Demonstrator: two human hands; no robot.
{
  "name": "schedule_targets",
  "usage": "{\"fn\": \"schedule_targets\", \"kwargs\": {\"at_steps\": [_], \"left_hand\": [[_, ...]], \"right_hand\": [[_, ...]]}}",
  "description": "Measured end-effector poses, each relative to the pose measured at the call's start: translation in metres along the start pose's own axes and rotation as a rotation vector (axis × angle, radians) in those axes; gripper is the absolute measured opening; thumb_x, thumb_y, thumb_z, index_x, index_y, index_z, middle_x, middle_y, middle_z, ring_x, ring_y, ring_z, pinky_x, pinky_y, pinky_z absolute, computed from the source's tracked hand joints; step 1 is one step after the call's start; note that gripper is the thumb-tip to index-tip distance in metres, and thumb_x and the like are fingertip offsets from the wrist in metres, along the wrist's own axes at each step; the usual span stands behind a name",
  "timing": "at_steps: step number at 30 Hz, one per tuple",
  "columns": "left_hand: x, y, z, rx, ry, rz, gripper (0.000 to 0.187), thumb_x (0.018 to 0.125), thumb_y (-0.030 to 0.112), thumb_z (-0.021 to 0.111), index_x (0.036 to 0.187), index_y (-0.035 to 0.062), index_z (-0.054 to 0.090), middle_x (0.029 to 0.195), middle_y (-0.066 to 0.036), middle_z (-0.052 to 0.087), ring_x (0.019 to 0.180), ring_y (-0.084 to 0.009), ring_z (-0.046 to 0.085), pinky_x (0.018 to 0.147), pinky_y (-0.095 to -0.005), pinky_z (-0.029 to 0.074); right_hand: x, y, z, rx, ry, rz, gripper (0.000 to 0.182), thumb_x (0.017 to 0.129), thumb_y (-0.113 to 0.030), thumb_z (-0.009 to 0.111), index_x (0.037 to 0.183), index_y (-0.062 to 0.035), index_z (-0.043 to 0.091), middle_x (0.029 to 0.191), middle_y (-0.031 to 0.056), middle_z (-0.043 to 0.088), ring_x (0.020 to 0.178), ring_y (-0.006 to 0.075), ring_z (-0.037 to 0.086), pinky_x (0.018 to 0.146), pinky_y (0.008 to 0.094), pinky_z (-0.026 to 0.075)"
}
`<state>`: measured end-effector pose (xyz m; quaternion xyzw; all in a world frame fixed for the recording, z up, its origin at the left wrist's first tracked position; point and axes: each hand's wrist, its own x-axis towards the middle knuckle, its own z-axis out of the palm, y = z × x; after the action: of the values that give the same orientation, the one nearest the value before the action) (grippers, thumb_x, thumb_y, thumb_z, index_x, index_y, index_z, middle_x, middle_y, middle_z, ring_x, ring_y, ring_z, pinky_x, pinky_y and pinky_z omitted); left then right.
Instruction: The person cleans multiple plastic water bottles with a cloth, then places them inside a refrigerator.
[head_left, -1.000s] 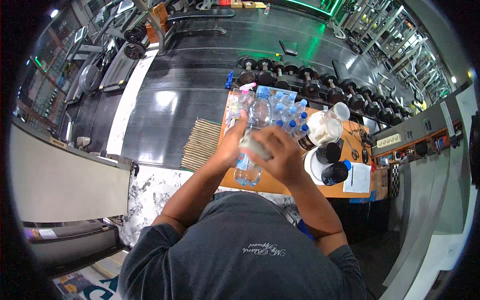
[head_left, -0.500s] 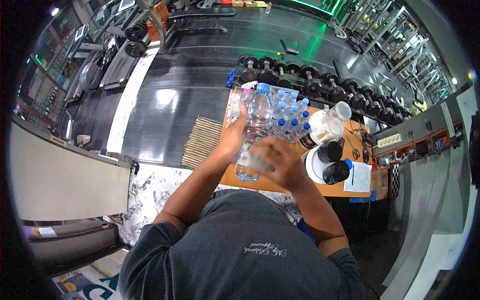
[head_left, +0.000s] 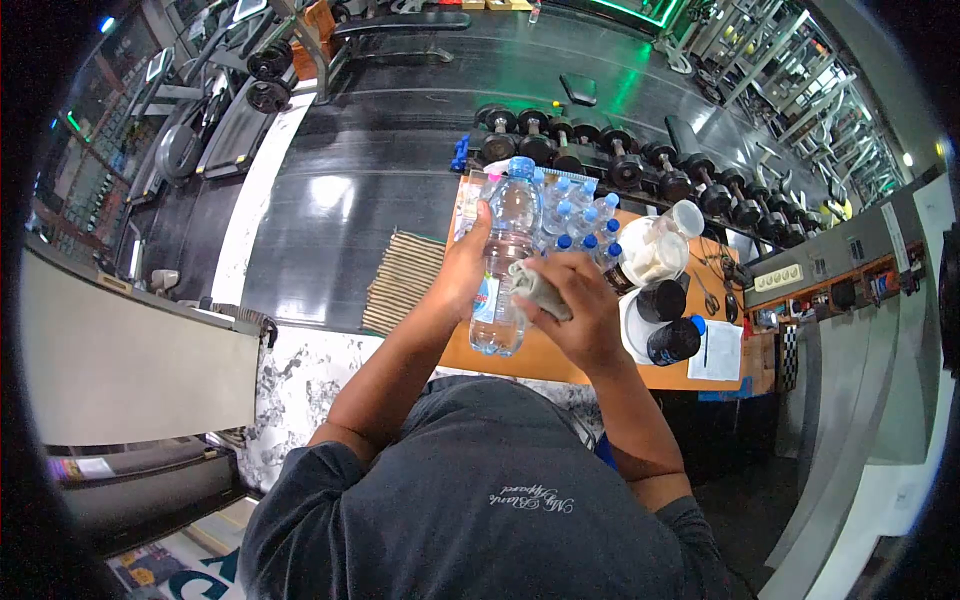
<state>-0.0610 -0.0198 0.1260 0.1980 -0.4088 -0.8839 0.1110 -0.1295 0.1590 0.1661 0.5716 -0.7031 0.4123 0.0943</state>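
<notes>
A large clear water bottle (head_left: pixel 515 215) with a blue cap stands upright in my left hand (head_left: pixel 466 268), whose fingers wrap round its left side. My right hand (head_left: pixel 583 308) grips a folded pale cloth (head_left: pixel 541 290) against or close beside the bottle's right side, near the label. Behind the bottle, several small water bottles (head_left: pixel 584 222) with blue caps are grouped on the wooden table (head_left: pixel 640 377).
Right of my hands are a tub with a black lid (head_left: pixel 661 302), a dark shaker (head_left: pixel 673 342), plastic cups (head_left: pixel 682 220), scissors (head_left: pixel 712 304) and a paper sheet (head_left: pixel 716 352). A dumbbell rack (head_left: pixel 645 182) runs behind the table; a striped mat (head_left: pixel 404 280) lies left.
My right hand has moved slightly right, from across the bottle's front to its right side, and the cloth and label show more clearly. The bottle has shifted slightly up.
</notes>
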Motion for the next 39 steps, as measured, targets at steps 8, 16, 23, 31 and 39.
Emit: {"fn": "schedule_targets", "kwargs": {"at_steps": [8, 16, 23, 31, 39], "left_hand": [[-0.006, 0.010, -0.001, 0.031, -0.036, -0.036, 0.087, 0.102, 0.077, 0.029, 0.126, 0.0004, 0.062, 0.097, -0.017, 0.073, 0.083, -0.0281, 0.073, 0.072, -0.0430, 0.062], [-0.003, 0.007, -0.010, -0.214, -0.129, -0.108, 0.097, 0.094, 0.087, 0.031, 0.127, 0.0018, 0.062, 0.095, -0.016, 0.072, 0.080, -0.0295, 0.071, 0.070, -0.0430, 0.059], [0.001, -0.010, -0.003, -0.393, -0.408, -0.098, 0.075, 0.103, 0.068, 0.043, 0.135, 0.0026, 0.058, 0.115, -0.019, 0.071, 0.100, -0.0309, 0.072, 0.083, -0.0485, 0.062], [-0.004, 0.002, 0.009, -0.204, -0.302, -0.118, 0.084, 0.100, 0.076, 0.036, 0.137, 0.0022, 0.055, 0.113, -0.016, 0.069, 0.095, -0.0320, 0.071, 0.083, -0.0493, 0.060], [-0.016, -0.011, 0.005, -0.173, -0.159, -0.105, 0.077, 0.106, 0.068, 0.032, 0.135, 0.0020, 0.057, 0.111, -0.016, 0.071, 0.091, -0.0268, 0.073, 0.078, -0.0431, 0.063]], "right_hand": [[-0.021, -0.014, 0.000, 0.047, -0.163, -0.136, 0.044, 0.083, -0.030, 0.086, 0.122, -0.0188, 0.069, 0.108, 0.0083, 0.062, 0.091, 0.0243, 0.068, 0.073, 0.0371, 0.060], [-0.060, -0.003, 0.014, 0.220, 0.094, 0.181, 0.064, 0.073, -0.045, 0.094, 0.114, -0.0060, 0.063, 0.112, 0.0140, 0.059, 0.101, 0.0298, 0.061, 0.089, 0.0425, 0.051], [-0.068, -0.003, 0.030, 0.159, 0.140, 0.025, 0.074, 0.066, -0.041, 0.097, 0.125, -0.0104, 0.064, 0.123, 0.0164, 0.058, 0.103, 0.0302, 0.065, 0.084, 0.0415, 0.058], [-0.061, -0.008, -0.003, 0.046, -0.006, -0.064, 0.063, 0.071, -0.034, 0.093, 0.127, -0.0175, 0.069, 0.129, 0.0134, 0.058, 0.108, 0.0309, 0.069, 0.081, 0.0408, 0.062], [-0.033, 0.010, -0.019, 0.323, 0.069, 0.073, 0.049, 0.086, -0.030, 0.084, 0.127, -0.0129, 0.064, 0.125, 0.0138, 0.053, 0.114, 0.0282, 0.060, 0.097, 0.0422, 0.052]]}}
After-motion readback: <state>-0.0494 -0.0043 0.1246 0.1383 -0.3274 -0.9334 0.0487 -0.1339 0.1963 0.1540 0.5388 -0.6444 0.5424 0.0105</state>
